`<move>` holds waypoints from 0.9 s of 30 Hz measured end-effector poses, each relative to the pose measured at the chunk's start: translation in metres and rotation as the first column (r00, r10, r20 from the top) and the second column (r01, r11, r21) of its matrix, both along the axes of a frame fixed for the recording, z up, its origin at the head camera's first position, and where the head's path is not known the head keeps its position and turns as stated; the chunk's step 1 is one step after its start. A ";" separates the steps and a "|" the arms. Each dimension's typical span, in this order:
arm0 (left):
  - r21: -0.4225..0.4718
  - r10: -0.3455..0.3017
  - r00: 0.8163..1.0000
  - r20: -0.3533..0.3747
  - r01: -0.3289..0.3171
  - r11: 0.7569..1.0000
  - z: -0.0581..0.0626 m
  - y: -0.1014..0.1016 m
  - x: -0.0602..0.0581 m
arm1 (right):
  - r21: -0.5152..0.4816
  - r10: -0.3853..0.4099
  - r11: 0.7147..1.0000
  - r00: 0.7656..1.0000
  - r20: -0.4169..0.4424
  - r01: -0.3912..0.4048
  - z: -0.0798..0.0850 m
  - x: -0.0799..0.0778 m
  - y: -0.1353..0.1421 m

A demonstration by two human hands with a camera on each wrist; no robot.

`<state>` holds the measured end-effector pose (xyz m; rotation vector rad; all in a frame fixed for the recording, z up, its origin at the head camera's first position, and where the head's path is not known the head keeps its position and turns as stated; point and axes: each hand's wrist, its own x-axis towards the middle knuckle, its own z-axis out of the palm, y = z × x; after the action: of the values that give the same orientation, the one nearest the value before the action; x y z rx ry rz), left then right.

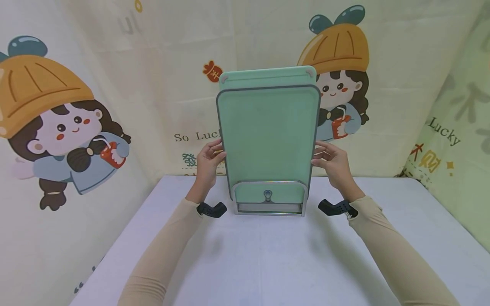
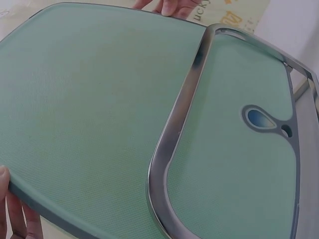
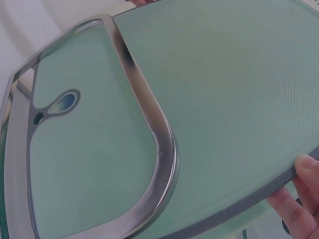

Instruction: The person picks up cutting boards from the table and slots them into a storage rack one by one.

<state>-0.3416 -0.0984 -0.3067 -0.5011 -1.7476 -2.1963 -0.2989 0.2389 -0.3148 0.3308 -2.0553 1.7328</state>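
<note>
A green cutting board (image 1: 268, 131) with a grey rim stands upright in a metal rack (image 2: 164, 154) on the table. Its lower end, with a teardrop-shaped hole (image 3: 65, 102), sits behind the rack's front hoop. My left hand (image 1: 208, 163) pinches the board's left edge, and my right hand (image 1: 334, 165) pinches the right edge at about the same height. In the right wrist view the thumb (image 3: 308, 163) lies on the front face with fingers behind the rim. Behind this board, the top of a second green board (image 1: 268, 76) shows; its lower part is hidden.
The rack stands toward the far side of a white-covered table (image 1: 264, 263). Behind it hangs a cream cloth (image 1: 183, 85) printed with cartoon figures and lettering. Each wrist wears a black band (image 1: 212, 209).
</note>
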 end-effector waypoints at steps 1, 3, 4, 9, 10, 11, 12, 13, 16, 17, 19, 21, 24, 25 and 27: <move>-0.005 0.000 1.000 -0.001 0.000 1.000 0.000 0.000 0.000 | 0.001 0.001 1.000 1.000 0.002 -0.001 0.000 0.000 0.000; -0.005 -0.003 1.000 -0.001 0.003 1.000 0.000 0.001 -0.001 | 0.002 0.000 1.000 1.000 0.005 0.000 -0.001 -0.001 0.001; -0.007 -0.003 1.000 0.000 0.003 1.000 0.000 0.001 -0.002 | 0.004 -0.002 1.000 1.000 0.005 0.002 -0.001 -0.001 0.001; -0.006 -0.002 1.000 0.020 0.002 1.000 0.000 0.002 -0.005 | 0.010 -0.008 1.000 1.000 0.016 0.008 0.000 -0.002 0.002; -0.004 -0.002 1.000 0.025 0.002 1.000 0.000 0.003 -0.006 | 0.011 -0.009 1.000 1.000 0.021 0.008 0.000 -0.003 0.002; -0.001 -0.002 1.000 0.029 0.002 1.000 0.000 0.003 -0.007 | 0.013 -0.010 1.000 1.000 0.027 0.010 0.000 -0.003 0.002; -0.003 -0.003 1.000 0.031 0.003 1.000 0.001 0.002 -0.007 | 0.019 -0.012 1.000 0.999 0.032 0.012 0.000 -0.003 0.002; -0.005 -0.002 0.999 0.035 0.003 1.000 0.001 0.003 -0.008 | 0.022 -0.014 1.000 0.999 0.038 0.013 0.001 -0.004 0.002; -0.022 -0.001 0.999 0.040 0.002 1.000 0.001 0.003 -0.010 | 0.027 -0.019 0.999 0.998 0.054 0.018 0.002 -0.006 0.002; -0.032 0.002 0.999 0.042 -0.001 0.999 0.001 0.003 -0.011 | 0.025 -0.018 1.000 0.998 0.060 0.017 0.002 -0.006 0.002; -0.042 0.010 0.999 0.050 -0.007 0.999 0.001 0.004 -0.012 | 0.013 -0.010 1.000 0.997 0.072 0.009 0.001 -0.008 0.002; -0.045 0.014 0.998 0.057 -0.011 0.999 0.001 0.004 -0.013 | 0.005 -0.006 1.000 0.997 0.083 0.005 0.001 -0.010 0.002; -0.050 0.015 0.998 0.064 -0.012 0.999 0.001 0.004 -0.015 | -0.001 -0.001 1.000 0.995 0.096 0.001 0.000 -0.012 0.003; -0.051 0.015 0.998 0.066 -0.011 0.999 0.001 0.004 -0.015 | 0.000 -0.001 1.000 0.995 0.099 0.001 0.000 -0.013 0.003; -0.052 0.010 0.998 0.065 -0.007 0.999 0.001 0.004 -0.016 | 0.002 0.002 1.000 0.995 0.101 -0.002 0.000 -0.014 0.004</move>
<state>-0.3580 -0.0944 -0.3056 -0.4380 -1.8404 -2.1895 -0.3126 0.2424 -0.3152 0.2507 -2.1279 1.7817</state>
